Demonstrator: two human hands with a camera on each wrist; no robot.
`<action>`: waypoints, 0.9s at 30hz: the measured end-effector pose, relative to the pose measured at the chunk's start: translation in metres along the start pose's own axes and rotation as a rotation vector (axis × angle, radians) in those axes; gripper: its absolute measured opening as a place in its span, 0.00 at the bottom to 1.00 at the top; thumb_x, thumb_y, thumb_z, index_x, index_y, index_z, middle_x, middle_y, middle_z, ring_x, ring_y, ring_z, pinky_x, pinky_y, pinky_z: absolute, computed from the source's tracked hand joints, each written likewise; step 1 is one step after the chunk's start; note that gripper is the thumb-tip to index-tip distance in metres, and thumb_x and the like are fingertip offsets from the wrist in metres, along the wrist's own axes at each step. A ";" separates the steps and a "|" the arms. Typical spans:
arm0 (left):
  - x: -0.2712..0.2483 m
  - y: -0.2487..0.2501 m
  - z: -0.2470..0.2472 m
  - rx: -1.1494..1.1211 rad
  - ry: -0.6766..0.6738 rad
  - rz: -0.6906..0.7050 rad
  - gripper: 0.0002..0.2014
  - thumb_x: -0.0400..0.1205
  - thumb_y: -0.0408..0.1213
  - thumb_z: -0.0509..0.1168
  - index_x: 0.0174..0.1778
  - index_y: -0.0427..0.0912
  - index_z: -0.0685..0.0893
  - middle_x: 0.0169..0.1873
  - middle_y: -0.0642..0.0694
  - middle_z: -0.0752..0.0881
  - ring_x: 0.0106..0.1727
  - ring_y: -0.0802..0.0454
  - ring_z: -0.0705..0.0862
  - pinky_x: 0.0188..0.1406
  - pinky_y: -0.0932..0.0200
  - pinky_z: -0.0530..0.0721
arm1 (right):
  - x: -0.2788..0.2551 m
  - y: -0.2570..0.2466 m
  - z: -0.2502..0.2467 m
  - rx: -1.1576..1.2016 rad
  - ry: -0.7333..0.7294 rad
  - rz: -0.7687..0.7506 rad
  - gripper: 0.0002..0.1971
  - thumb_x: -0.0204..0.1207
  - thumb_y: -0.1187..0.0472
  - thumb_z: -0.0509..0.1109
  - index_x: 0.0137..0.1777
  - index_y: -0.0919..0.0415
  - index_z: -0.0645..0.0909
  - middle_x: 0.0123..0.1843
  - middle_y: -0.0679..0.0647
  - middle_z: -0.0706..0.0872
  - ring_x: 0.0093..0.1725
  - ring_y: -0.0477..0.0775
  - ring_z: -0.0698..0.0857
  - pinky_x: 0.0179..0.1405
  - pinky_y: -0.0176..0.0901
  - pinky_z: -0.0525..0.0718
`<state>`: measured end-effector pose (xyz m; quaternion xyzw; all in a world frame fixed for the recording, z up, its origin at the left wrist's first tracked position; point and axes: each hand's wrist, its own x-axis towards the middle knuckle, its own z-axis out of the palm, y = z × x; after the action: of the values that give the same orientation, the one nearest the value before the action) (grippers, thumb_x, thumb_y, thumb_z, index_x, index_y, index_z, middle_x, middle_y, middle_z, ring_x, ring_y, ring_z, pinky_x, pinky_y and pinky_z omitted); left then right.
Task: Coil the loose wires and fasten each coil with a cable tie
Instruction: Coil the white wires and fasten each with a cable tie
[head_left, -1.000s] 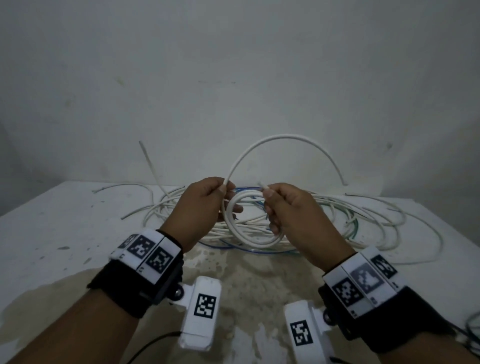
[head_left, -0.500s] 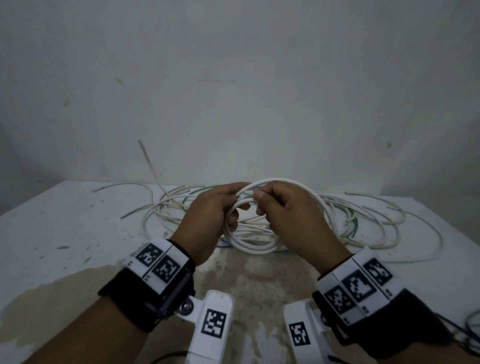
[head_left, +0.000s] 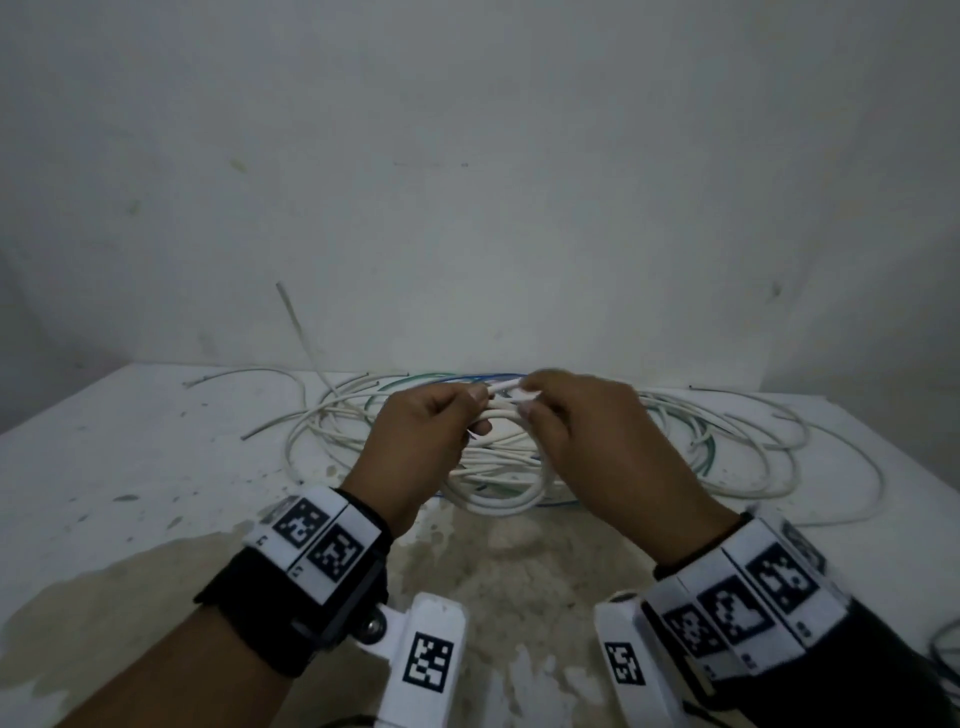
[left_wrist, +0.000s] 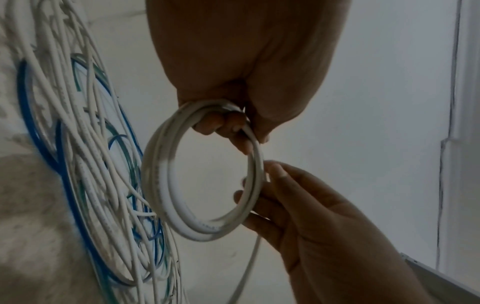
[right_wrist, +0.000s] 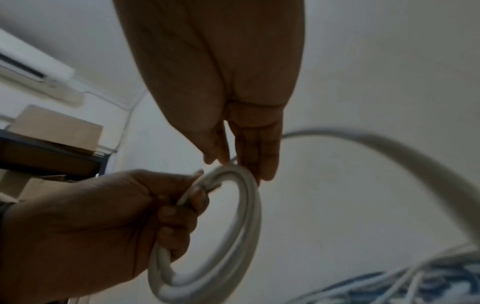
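Hands meet above the white worktop (head_left: 104, 467), both on one small coil of white wire (head_left: 498, 501) held upright in the air just in front of the loose tangle. The left hand (head_left: 421, 447) has its fingers (left_wrist: 221, 123) curled through the ring and its thumb pressed on the outside, so several turns are gripped together at the top of the coil (left_wrist: 200, 170). The right hand (head_left: 597, 447) holds the same coil on the side facing it: the wrist view shows thumb and fingers (right_wrist: 257, 156) nearly straight, closed lightly on the turns of the ring (right_wrist: 221, 236), and the left wrist view shows its fingertips (left_wrist: 275, 170) lying against the outer edge. A free length of the white wire (right_wrist: 389, 148) arcs away from the right hand, blurred; another stretch (left_wrist: 246, 273) drops below the coil beside the right palm (left_wrist: 337, 236).

Behind the hands a spread heap of loose wires (head_left: 727, 441) lies on the worktop, mostly white, with blue (left_wrist: 23, 102) and green (left_wrist: 85, 67) strands looped among them. One stiff white end (head_left: 296, 322) sticks up against the wall (head_left: 467, 182). The worktop is stained brown in front of the heap (head_left: 493, 582). Wristbands with black-and-white markers (head_left: 317, 540) sit on both forearms.
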<state>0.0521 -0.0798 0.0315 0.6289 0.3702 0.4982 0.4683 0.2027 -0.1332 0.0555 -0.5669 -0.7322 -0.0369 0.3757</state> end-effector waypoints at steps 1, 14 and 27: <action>0.001 -0.001 -0.002 0.009 0.014 0.002 0.13 0.84 0.38 0.63 0.40 0.36 0.89 0.29 0.45 0.84 0.25 0.53 0.70 0.27 0.60 0.69 | 0.001 0.001 -0.004 -0.075 0.076 -0.026 0.07 0.79 0.62 0.66 0.54 0.61 0.83 0.43 0.57 0.86 0.42 0.56 0.83 0.41 0.40 0.73; -0.005 -0.004 0.000 -0.187 0.006 -0.038 0.12 0.85 0.35 0.61 0.39 0.35 0.86 0.30 0.47 0.83 0.26 0.54 0.68 0.26 0.62 0.69 | -0.004 0.013 -0.006 0.085 0.040 0.118 0.13 0.84 0.58 0.60 0.49 0.63 0.85 0.44 0.57 0.87 0.44 0.54 0.81 0.43 0.41 0.72; -0.021 -0.003 0.018 -0.641 0.036 -0.202 0.11 0.87 0.34 0.55 0.42 0.40 0.78 0.28 0.48 0.77 0.23 0.58 0.69 0.23 0.64 0.71 | -0.019 0.007 0.010 0.608 0.029 0.248 0.12 0.85 0.60 0.57 0.57 0.44 0.80 0.38 0.48 0.83 0.36 0.44 0.81 0.42 0.38 0.80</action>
<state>0.0652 -0.1028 0.0218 0.4009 0.2634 0.5512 0.6827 0.2049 -0.1410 0.0342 -0.5131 -0.6295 0.2213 0.5399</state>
